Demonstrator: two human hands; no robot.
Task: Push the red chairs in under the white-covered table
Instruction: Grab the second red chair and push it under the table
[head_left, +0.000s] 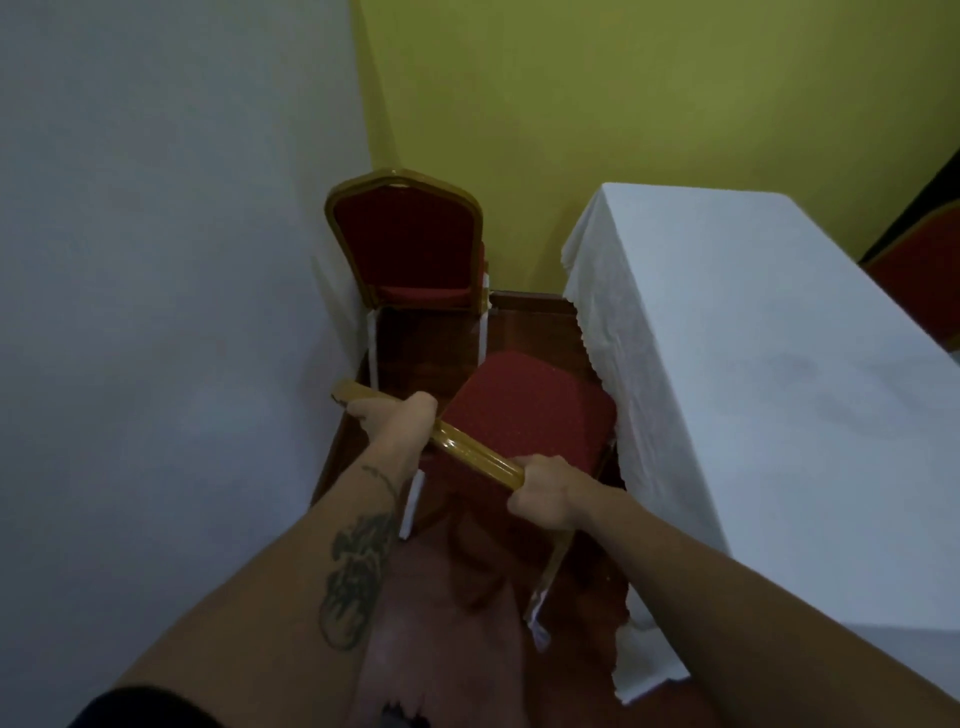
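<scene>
A red chair (524, 410) with a gold frame stands just below me, its seat's right edge touching the hanging white cloth of the table (769, 374). My left hand (395, 421) grips the left part of its gold top rail. My right hand (545, 491) grips the rail's right end. A second red chair (408, 244) stands further off in the corner, facing me, apart from the table. A third red chair (924, 270) shows partly behind the table at the right edge.
A white wall (156, 312) runs close along the left, and a yellow-green wall (623, 104) closes the far side. The floor (447, 623) is dark red-brown. The passage between wall and table is narrow.
</scene>
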